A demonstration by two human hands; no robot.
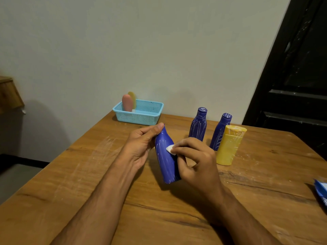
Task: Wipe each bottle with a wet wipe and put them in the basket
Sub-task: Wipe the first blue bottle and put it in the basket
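A blue bottle (165, 156) with white streaks is tilted above the table's middle. My left hand (141, 144) grips its neck and cap end. My right hand (194, 160) pinches a small white wet wipe (170, 149) against the bottle's side. Two more streaked blue bottles (198, 125) (221, 131) stand upright to the right, with a yellow bottle (229, 147) in front of them. A light blue basket (141, 113) at the table's back holds a pink bottle (127, 103) and a pale yellow bottle (132, 99), both upright.
The wooden table (88, 174) carries white smears on its left part. A blue wipe packet (321, 191) lies at the right edge. A pale wall stands behind, and a dark door (297, 76) is at the right.
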